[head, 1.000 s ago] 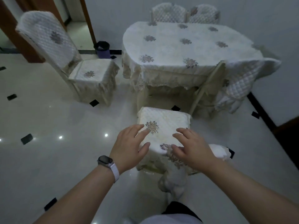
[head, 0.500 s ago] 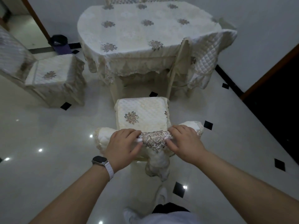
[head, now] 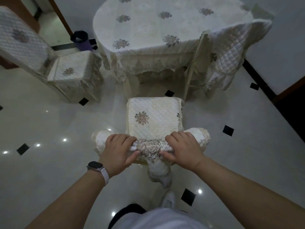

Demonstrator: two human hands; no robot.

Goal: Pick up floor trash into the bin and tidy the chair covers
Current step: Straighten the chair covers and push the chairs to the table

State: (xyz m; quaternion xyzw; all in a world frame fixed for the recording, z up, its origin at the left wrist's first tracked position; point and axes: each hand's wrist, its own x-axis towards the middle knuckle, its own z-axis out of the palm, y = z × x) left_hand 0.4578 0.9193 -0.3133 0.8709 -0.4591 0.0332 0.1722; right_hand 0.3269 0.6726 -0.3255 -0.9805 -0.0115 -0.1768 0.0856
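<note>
- Head view: a chair [head: 153, 116] stands mid-floor [head: 49, 129], its seat turned toward the surface at 12 o'clock. The chair cover [head: 149, 147] is bunched into a thick roll along the top of the backrest, at 6 o'clock from the seat.
- The chair cover is cream quilted cloth with a frilled, lace-like edge. A brown-and-grey flower patch shows on the roll between the hands, and a smaller flower sits on the seat pad. The rolled ends stick out toward 9 and 3 o'clock, and a crumpled tail hangs down toward 6 o'clock.
- The left hand [head: 118, 151] grips the roll on the 9 o'clock side of the flower patch, fingers curled over the top and thumb on the near side. A watch [head: 95, 166] with a pale strap sits on that wrist.
- The right hand [head: 183, 149] grips the roll on the 3 o'clock side in the same way.
- The surface [head: 165, 27] wears a pale cloth with matching flowers and a scalloped hem.
- At 10 o'clock a second chair [head: 71, 70] has its cover lying smooth on back and seat.
- At 11 o'clock a dark bin [head: 80, 39] with a black liner stands by the wall.
- At 2 o'clock a loose cover [head: 231, 47] hangs half off a third chair, whose bare frame shows.
</note>
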